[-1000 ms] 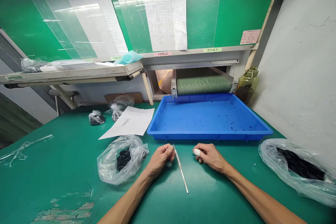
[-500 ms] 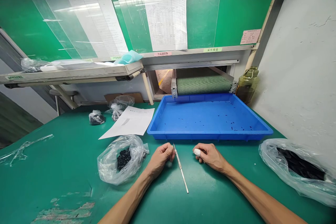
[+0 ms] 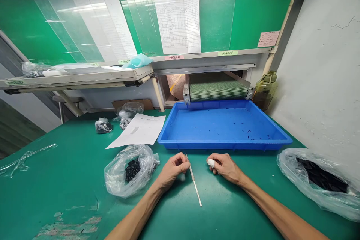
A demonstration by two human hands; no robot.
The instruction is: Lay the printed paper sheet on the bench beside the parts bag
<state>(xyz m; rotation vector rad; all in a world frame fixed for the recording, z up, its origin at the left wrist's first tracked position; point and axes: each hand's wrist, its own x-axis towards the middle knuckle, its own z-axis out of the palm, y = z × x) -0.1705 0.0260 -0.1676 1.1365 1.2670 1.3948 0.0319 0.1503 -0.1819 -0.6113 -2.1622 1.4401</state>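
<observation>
My left hand rests over the green table with its fingers curled and its thumb bent across them. Whatever it pinches, if anything, is hidden. Just right of its thumb lies a slim pen-like tool with a pale handle and a thin dark tip; I cannot tell whether the thumb touches it. On the tool's other side, my right hand is closed in a pinch, a white wrap around one digit. Nothing I can name shows between its fingers. A clear plastic bag of small black parts sits left of my left hand.
A blue tray with scattered tiny black bits stands beyond my hands, below a green conveyor belt. At right lies another bag holding black pieces. A paper sheet, small bags and a bottle are farther back.
My left thumb has shifted right and stretched toward the pen-like tool. My right hand, the tool and the bags look unmoved.
</observation>
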